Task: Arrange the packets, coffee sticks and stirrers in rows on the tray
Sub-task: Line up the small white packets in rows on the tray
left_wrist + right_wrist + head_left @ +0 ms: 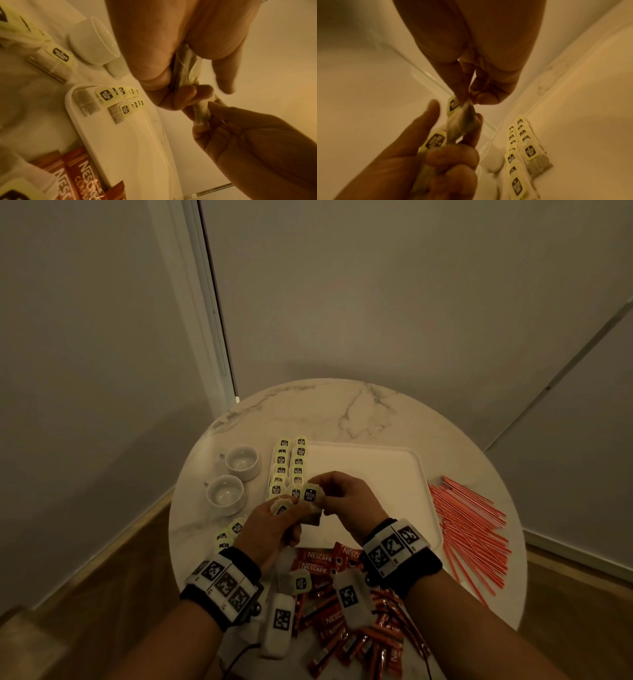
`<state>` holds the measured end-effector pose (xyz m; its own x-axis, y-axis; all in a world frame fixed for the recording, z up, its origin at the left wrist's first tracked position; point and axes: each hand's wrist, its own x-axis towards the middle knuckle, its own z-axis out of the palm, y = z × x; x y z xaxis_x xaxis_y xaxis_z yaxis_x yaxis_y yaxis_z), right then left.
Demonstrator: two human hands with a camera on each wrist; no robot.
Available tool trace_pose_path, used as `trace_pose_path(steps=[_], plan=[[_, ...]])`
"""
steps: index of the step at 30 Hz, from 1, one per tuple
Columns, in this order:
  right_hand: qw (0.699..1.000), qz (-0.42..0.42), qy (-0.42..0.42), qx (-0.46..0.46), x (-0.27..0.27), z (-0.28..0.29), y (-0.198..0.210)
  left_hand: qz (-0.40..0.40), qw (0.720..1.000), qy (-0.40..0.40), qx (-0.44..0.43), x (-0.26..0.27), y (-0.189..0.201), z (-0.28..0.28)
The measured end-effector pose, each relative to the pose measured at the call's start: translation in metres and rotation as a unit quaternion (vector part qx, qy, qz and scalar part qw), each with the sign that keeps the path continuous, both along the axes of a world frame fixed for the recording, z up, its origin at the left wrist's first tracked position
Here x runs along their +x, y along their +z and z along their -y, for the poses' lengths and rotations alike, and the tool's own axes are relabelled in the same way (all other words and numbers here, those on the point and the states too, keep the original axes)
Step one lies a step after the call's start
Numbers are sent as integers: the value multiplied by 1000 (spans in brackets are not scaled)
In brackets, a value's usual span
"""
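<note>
A white tray (376, 474) lies mid-table with two rows of tea bag packets (289, 467) along its left side. Over its near left corner my left hand (284, 510) grips a small bunch of tea bags (280, 507). My right hand (323, 501) pinches one tea bag (310, 495) at its edge, and the left fingers still touch that bag. In the right wrist view the pinched bag (464, 121) hangs between both hands above the rows (522, 142). Red coffee sticks (325, 563) lie heaped at the table's near edge. Red stirrers (469, 529) lie right of the tray.
Two white cups (241, 462) (224, 494) stand left of the tray. A few loose tea bags (229, 534) lie on the marble table (342, 405) near my left wrist. Walls close in behind the round table.
</note>
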<state>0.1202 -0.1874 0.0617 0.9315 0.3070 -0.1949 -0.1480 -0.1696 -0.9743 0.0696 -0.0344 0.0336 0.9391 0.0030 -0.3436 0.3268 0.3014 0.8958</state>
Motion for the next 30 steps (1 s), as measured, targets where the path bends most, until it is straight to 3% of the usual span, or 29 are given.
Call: trace_pose_path(steps=[3,8,16,21,24,30], plan=[[999,35,3,-11,0,-2,2,10,1000,21,12,2,0,1],[1000,9,-21,-11,1,-4,4,56,994,20,93,0,3,1],[1000,-1,-25,-13,2,-9,-4,29,991,61,117,1,-5,6],[991,-99,-26,-91,-6,-7,-28,-2,987,79,143,-2,-24,6],[984,-155,-31,-85,-5,-5,-48,-44,985,51,161,-8,-37,4],[973,-176,-40,-145,18,-7,-80,-95,976,22,194,-21,-52,-14]])
